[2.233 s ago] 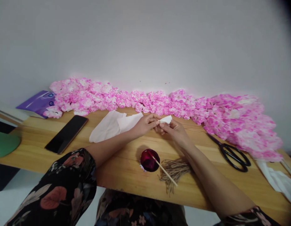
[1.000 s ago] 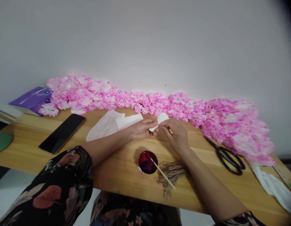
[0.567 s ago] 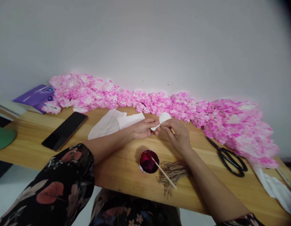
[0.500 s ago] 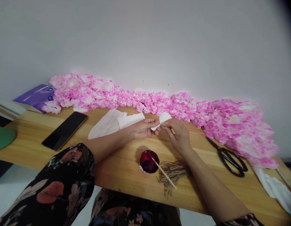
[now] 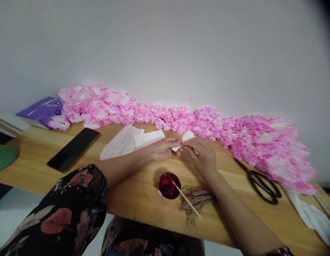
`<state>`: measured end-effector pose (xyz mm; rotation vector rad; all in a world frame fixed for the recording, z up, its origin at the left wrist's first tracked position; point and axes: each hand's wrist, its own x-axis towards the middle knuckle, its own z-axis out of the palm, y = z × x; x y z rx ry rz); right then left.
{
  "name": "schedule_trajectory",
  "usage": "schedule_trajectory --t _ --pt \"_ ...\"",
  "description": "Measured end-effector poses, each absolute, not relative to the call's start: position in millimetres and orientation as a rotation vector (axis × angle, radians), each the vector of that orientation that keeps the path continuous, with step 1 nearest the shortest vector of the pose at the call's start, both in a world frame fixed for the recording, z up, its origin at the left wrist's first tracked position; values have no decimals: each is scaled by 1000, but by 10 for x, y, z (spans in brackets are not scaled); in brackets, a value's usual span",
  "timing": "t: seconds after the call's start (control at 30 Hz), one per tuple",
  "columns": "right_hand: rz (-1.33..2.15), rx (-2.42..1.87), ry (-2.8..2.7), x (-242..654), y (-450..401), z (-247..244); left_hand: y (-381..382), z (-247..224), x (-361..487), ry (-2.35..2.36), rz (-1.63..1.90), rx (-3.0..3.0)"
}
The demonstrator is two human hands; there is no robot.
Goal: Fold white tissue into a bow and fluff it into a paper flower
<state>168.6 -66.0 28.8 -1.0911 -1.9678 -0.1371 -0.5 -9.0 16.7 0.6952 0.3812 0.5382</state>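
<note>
A small piece of folded white tissue (image 5: pixel 188 135) is held between both hands above the middle of the wooden table. My left hand (image 5: pixel 165 148) pinches its lower left part between thumb and fingers. My right hand (image 5: pixel 201 153) grips it at the middle from the right, fingertips together. Below the hands stands a small cup of dark magenta liquid (image 5: pixel 169 185) with a wooden stick (image 5: pixel 190 203) leaning out of it. A bundle of thin brown ties (image 5: pixel 195 199) lies right of the cup, partly beneath the stick.
Pink and white paper flowers (image 5: pixel 181 119) line the wall. White tissue sheets (image 5: pixel 122 142) and a black phone (image 5: pixel 73 149) lie left, near a purple packet (image 5: pixel 42 110). Black scissors (image 5: pixel 263 186) and more white tissue (image 5: pixel 314 218) lie right. A green object (image 5: pixel 4 156) shows at the left edge.
The top of the white tissue looks narrower and more gathered than before. My right fingers have shifted slightly over it. The whole view has moved a little.
</note>
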Motion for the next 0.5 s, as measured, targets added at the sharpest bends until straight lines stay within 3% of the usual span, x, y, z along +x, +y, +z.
schedule_trajectory --t 0.13,0.37,0.5 --pt "-105 -1140 -1916 1650 -677 291 -105 177 0 369 557 712" --pt "399 -1302 -1671 1569 -738 315 -83 153 13 323 586 832" --pt "471 -1301 -1703 1597 -713 296 -74 161 14 354 593 907"
